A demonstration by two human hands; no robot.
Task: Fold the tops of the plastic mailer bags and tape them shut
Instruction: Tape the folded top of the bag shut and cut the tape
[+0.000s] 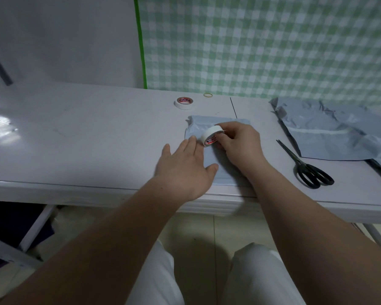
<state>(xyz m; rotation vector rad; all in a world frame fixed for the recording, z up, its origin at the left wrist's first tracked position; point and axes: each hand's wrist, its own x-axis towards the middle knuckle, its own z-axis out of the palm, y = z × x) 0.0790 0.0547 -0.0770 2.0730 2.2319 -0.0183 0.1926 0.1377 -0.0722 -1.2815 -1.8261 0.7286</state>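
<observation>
A small grey plastic mailer bag point(201, 124) lies flat near the front edge of the white table point(86, 137). My right hand point(240, 144) grips a white roll of tape point(210, 134) and holds it upright against the bag. My left hand point(185, 166) lies flat with straight fingers, pressing the bag's left part right beside the roll. Both hands hide much of the bag.
A second tape roll point(183, 103) and a yellow rubber band point(208, 95) lie near the table's back edge. Black scissors point(306, 165) lie to the right of my right arm. Crumpled grey mailer bags point(330, 133) are piled at the right. A green checked curtain point(262, 40) hangs behind.
</observation>
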